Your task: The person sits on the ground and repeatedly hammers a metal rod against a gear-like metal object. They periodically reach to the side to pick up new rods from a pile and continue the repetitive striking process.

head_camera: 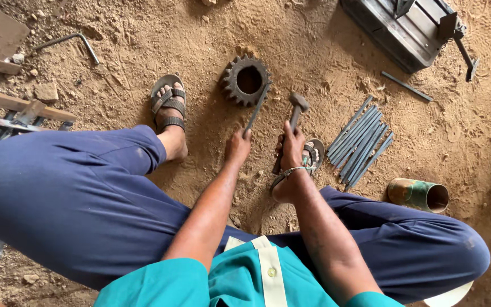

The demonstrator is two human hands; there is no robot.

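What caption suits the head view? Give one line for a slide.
Seated on sandy ground, left hand sets a metal rod against a toothed gear; right hand grips a hammer.

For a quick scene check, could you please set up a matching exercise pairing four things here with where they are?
Things:
1. hammer
2. metal rod
3. gear
4. can

Places:
A. lying on its side on the sand, far right
B. in the right hand
C. on the sand between the feet
D. in the left hand, tip resting at the gear

Pairs: 1-B, 2-D, 3-C, 4-A
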